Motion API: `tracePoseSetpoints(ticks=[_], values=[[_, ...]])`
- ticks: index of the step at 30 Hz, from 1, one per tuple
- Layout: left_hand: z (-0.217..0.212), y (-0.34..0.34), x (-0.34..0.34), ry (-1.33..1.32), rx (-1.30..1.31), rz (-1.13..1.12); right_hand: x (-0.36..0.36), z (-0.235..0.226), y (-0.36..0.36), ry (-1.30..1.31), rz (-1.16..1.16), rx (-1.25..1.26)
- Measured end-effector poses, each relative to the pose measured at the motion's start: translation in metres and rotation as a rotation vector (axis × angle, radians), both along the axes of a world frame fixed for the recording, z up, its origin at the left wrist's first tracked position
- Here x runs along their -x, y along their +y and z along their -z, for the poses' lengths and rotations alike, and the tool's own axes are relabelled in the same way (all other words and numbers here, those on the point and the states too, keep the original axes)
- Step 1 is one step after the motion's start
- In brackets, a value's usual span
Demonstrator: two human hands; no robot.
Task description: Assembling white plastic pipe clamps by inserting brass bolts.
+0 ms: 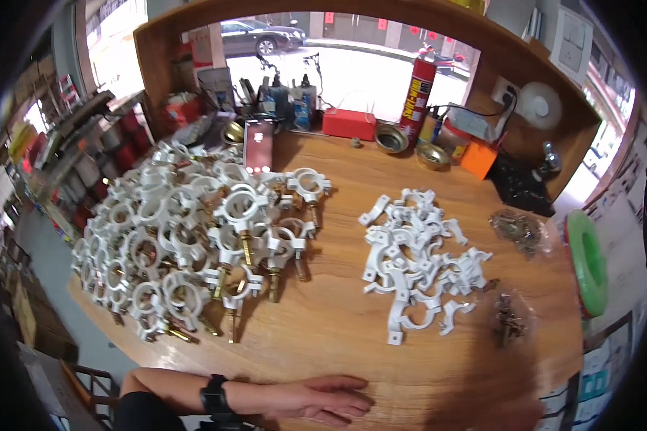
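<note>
My left hand [322, 399] lies flat on the near edge of the wooden table, fingers stretched out to the right and apart, holding nothing. A black watch is on its wrist. A blurred reddish shape at the lower right edge may be my right hand; its fingers cannot be made out. Beyond my left hand, to the left, is a big heap of white pipe clamps [183, 294], rings with brass-coloured bolts attached. Right of the middle lies a smaller pile of loose white clamp halves [399, 287], curved strips with flat ends. Two clear bags of small metal parts [512, 320] [521, 231] lie farther right.
A phone [259, 146] stands behind the heap. Along the back are bottles [303, 103], a red box [349, 124], metal bowls [392, 138], a red spray can [417, 100] and an orange box [477, 158]. A green ring-shaped coil [586, 262] hangs by the right edge.
</note>
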State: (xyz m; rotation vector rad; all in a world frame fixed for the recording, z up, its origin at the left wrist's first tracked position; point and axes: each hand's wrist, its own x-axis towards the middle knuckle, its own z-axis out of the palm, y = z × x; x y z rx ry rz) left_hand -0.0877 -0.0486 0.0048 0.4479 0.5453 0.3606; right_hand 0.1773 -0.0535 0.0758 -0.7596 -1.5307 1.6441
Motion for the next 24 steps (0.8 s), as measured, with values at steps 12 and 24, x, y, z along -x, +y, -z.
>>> tracePoseSetpoints(ticks=[12,24], values=[[0.014,0.002,0.002,-0.079,0.010,0.016,0.026,0.076,0.019,0.051,-0.064,0.910],[-0.002,0.009,-0.002,-0.006,-0.046,0.042,0.024,0.093,0.023,0.221,-0.183,1.081]])
